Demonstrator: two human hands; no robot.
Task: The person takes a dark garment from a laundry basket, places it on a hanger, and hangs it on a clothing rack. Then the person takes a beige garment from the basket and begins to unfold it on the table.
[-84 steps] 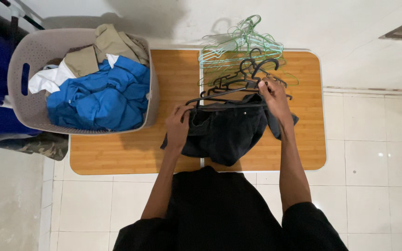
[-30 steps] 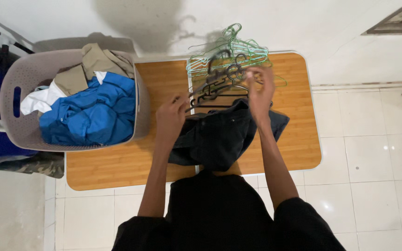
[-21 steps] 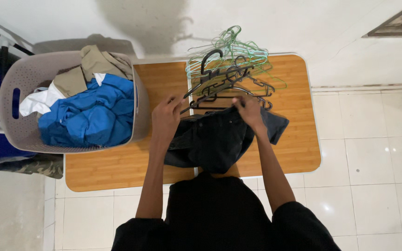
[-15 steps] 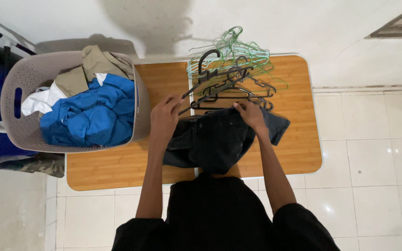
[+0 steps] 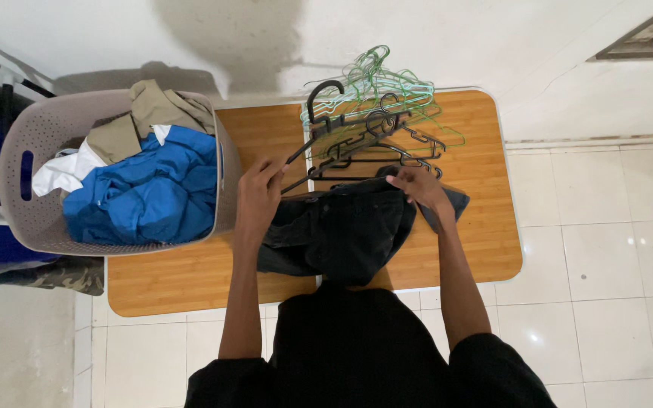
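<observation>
Hanging of a black garment (image 5: 341, 230) looks to be the step in hand. The garment lies crumpled on the wooden table (image 5: 190, 279), directly beneath and between both hands. The left hand (image 5: 258, 193) is closed on the garment's upper edge and, it seems, on the lower end of a black hanger (image 5: 319, 136) that slants up and away from it. The right hand (image 5: 417, 185) is closed on the cloth's upper edge at the other side, fingers curled over the fabric.

As a judgement, the hanger's arm has yet to be passed inside the garment's opening, so the opening would need to be held apart by the right hand while the hanger is fed in by the left.

Just beyond the right hand a tangled heap of black and green hangers (image 5: 387, 98) is piled. Beside the left hand, on its outer side, a grey laundry basket (image 5: 24, 136) is filled with a blue garment (image 5: 145, 196), a white piece (image 5: 58, 170) and a tan piece (image 5: 141, 113).
</observation>
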